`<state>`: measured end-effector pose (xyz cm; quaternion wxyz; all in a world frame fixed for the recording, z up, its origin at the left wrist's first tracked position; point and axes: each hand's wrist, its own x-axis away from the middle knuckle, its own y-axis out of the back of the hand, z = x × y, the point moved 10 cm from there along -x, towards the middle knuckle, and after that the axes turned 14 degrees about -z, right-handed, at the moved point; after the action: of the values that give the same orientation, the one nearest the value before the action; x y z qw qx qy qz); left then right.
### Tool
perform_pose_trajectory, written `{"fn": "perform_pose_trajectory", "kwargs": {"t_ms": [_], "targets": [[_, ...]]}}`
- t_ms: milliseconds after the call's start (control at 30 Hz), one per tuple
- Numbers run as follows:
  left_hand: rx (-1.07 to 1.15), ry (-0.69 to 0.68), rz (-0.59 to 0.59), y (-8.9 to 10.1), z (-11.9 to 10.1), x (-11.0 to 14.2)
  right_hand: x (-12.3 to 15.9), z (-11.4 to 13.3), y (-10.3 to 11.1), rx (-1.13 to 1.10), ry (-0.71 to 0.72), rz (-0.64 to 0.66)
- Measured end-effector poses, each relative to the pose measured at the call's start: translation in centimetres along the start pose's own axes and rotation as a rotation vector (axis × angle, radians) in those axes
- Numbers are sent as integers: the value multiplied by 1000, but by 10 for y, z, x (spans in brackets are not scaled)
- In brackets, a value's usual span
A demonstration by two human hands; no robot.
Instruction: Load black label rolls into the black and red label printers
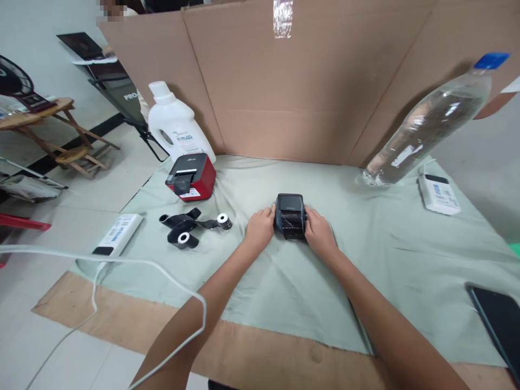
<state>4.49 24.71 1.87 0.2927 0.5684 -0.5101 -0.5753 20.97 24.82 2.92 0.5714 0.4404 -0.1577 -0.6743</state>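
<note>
A small black label printer [290, 215] sits in the middle of a pale green cloth [252, 271]. My left hand [260, 228] grips its left side with the fingers curled against the case. On the other side my right hand [319, 231] holds it the same way. Its top looks dark and glossy, and I cannot tell whether the lid is open. To the left lies a black ribbon [190, 228] wound on two white-cored spools, partly unrolled.
A red and black printer [192, 176] and a white jug [175, 125] stand at back left. A big water bottle [430, 120] leans at back right beside a white adapter [439, 193]. A power strip [117, 234], a white cable [122, 260], a dark phone [498, 319] and cardboard walls [260, 81] surround the cloth.
</note>
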Motion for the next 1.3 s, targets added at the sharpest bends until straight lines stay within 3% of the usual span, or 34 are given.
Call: {"fn": "perform_pose_trajectory", "kwargs": {"t_ms": [267, 633, 1300], "targets": [[7, 31, 28, 1, 0, 1, 0, -3, -1, 3, 17, -27], [638, 178, 33, -8, 22, -5, 2, -3, 1, -15, 19, -49], [793, 224, -38, -9, 26, -13, 2, 3, 8, -76, 39, -78]]}}
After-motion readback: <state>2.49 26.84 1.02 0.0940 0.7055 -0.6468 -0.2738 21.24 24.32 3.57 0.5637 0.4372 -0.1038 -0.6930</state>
